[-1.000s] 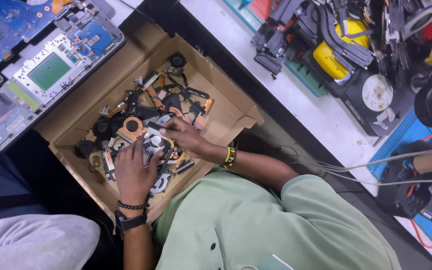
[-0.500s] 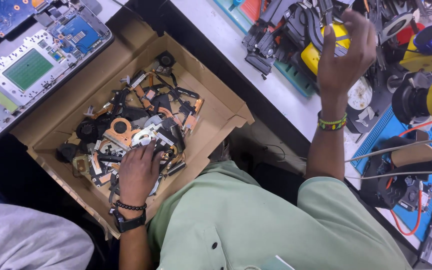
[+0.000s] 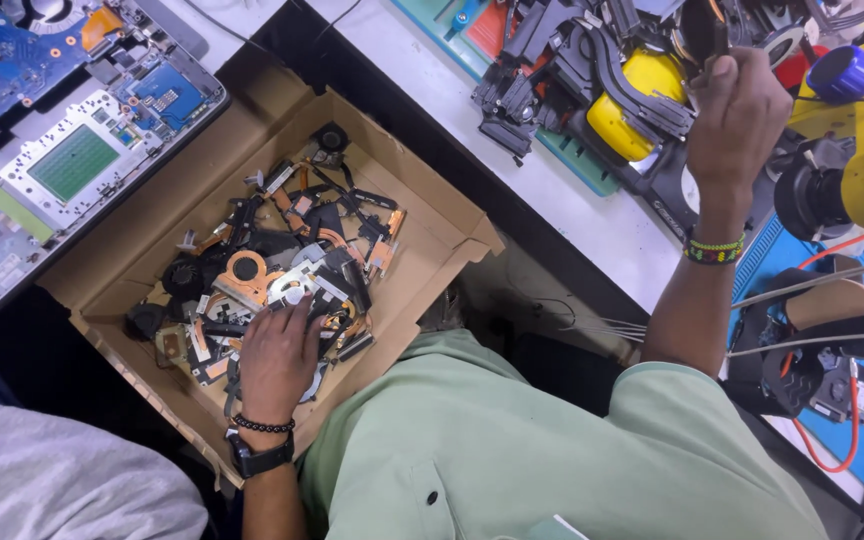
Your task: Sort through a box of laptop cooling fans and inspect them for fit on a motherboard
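Bench (image 3: 592,215): white, carrying a heap of black heat-pipe parts at its far edge. Box (image 3: 422,215): open cardboard, set low beside your lap so scrap (image 3: 282,270) drops in easily. Your left hand (image 3: 277,355) lies flat on the scrap, fingers spread, grasping nothing. Your right hand (image 3: 737,120), raised over the bench, has its grip clenched on a dark part (image 3: 702,30).

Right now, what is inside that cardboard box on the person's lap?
The cardboard box holds a heap of laptop cooling parts: black fans and copper heat pipes. The left hand rests on the heap, covering some pieces. The bottom of the box under the heap cannot be seen.
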